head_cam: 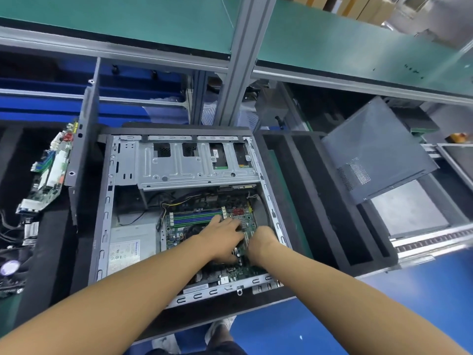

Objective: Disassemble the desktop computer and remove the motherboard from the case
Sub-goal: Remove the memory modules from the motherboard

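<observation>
An open desktop case lies on its side on the bench, side panel off. Inside, a green motherboard with blue and green memory slots fills the right half. A grey power supply sits at the lower left and a silver drive cage spans the far end. My left hand lies flat on the board, fingers spread toward its right side. My right hand is next to it, fingers curled down onto the board's right edge; what they hold is hidden.
A removed grey side panel leans at the right over black foam trays. Another motherboard stands tilted at the left beside a dark panel. An aluminium post and green shelf rise behind the case.
</observation>
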Demonstrator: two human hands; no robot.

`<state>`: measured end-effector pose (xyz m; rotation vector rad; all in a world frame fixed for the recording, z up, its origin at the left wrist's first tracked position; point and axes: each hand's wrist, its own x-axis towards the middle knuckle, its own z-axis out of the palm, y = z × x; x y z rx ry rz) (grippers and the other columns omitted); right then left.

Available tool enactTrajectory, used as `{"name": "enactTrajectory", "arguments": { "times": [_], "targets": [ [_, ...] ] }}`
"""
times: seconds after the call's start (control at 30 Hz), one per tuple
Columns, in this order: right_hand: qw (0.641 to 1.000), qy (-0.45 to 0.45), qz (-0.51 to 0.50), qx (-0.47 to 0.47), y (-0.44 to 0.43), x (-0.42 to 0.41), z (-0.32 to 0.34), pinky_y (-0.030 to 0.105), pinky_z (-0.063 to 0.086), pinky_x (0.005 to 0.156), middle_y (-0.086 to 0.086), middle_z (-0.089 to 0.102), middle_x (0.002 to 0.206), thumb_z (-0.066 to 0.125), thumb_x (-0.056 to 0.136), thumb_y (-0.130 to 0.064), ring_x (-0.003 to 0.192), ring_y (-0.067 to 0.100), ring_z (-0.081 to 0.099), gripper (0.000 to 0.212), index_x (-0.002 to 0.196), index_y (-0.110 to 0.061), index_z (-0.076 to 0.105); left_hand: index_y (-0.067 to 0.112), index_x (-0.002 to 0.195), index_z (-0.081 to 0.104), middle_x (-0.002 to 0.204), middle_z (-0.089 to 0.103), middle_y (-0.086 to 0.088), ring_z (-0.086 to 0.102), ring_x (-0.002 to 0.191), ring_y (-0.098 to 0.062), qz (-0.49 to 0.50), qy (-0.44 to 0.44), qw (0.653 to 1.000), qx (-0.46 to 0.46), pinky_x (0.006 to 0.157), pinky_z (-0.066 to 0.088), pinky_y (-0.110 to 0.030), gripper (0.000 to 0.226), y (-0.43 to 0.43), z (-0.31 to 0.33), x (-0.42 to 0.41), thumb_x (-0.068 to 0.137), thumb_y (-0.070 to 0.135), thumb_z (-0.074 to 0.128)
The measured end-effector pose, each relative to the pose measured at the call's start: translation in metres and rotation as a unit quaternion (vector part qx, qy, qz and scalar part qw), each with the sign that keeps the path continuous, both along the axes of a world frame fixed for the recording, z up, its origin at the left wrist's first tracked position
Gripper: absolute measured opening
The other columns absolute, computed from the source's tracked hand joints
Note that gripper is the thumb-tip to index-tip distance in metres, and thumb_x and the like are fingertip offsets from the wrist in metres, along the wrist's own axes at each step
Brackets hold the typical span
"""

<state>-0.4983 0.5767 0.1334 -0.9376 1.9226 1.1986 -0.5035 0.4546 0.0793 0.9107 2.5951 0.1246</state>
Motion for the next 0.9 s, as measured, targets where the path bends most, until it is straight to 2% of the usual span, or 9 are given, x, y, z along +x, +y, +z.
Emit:
{"name": "enactTrajectory", "arguments": {
  "times": [0.27, 0.47, 0.63, 0.73, 0.83, 0.9],
  "targets": [
    [1.000, 0.011, 0.009, 0.000, 0.000, 0.000, -0.005, 0.029, 0.030, 0.081, -0.002, 0.050, 0.142, 0.031, 0.108, -0.024, 0.130, 0.019, 0.045, 0.038, 0.144, -0.017, 0.044, 0.021, 0.133, 0.054, 0.152, 0.032, -0.008, 0.031, 0.137, -0.026, -0.003, 0.022, 1.000, 0.004, 0.109, 0.021, -0.048, 0.059, -0.001, -0.004, 0.002, 0.082, 0.046, 0.068],
    [1.000, 0.008, 0.012, -0.015, 0.003, 0.000, -0.012, 0.031, 0.034, 0.077, -0.006, 0.057, 0.133, 0.037, 0.107, -0.030, 0.124, 0.019, 0.051, 0.035, 0.139, -0.022, 0.050, 0.021, 0.129, 0.057, 0.149, 0.036, -0.007, 0.033, 0.134, -0.024, -0.003, 0.023, 1.000, 0.017, 0.108, 0.023, -0.047, 0.053, -0.002, -0.004, 0.002, 0.083, 0.045, 0.068],
    [1.000, -0.008, 0.012, 0.001, 0.007, 0.009, -0.008, 0.035, 0.034, 0.076, -0.002, 0.062, 0.124, 0.042, 0.105, -0.023, 0.114, 0.021, 0.057, 0.029, 0.131, -0.017, 0.055, 0.021, 0.128, 0.056, 0.144, 0.040, -0.006, 0.036, 0.130, -0.023, -0.003, 0.024, 1.000, 0.016, 0.106, 0.024, -0.046, 0.052, -0.002, -0.002, 0.002, 0.083, 0.042, 0.069],
    [0.994, 0.040, 0.001, -0.097, 0.006, 0.006, 0.000, 0.034, 0.037, 0.074, -0.002, 0.066, 0.115, 0.048, 0.102, -0.016, 0.103, 0.022, 0.064, 0.020, 0.117, -0.015, 0.061, 0.021, 0.133, 0.052, 0.146, 0.038, -0.005, 0.035, 0.132, -0.022, 0.003, 0.000, 0.999, 0.042, 0.107, 0.023, -0.044, 0.058, -0.002, 0.000, 0.001, 0.082, 0.042, 0.067],
    [0.972, 0.082, -0.050, -0.216, 0.002, -0.001, 0.007, 0.039, 0.036, 0.096, -0.001, 0.068, 0.115, 0.054, 0.097, -0.018, 0.108, 0.022, 0.061, 0.019, 0.113, -0.018, 0.064, 0.018, 0.134, 0.048, 0.141, 0.043, -0.002, 0.040, 0.130, -0.021, 0.040, -0.062, 0.992, 0.103, 0.107, 0.025, -0.040, 0.058, -0.008, 0.008, -0.005, 0.082, 0.034, 0.068],
    [0.951, 0.092, -0.067, -0.287, 0.002, -0.004, 0.010, 0.039, 0.032, 0.100, -0.001, 0.068, 0.112, 0.054, 0.098, -0.025, 0.110, 0.023, 0.060, 0.016, 0.111, -0.022, 0.063, 0.018, 0.126, 0.049, 0.130, 0.048, -0.003, 0.045, 0.125, -0.023, 0.071, -0.075, 0.988, 0.118, 0.105, 0.029, -0.041, 0.047, -0.015, 0.013, -0.011, 0.084, 0.031, 0.066]
  ]
}}
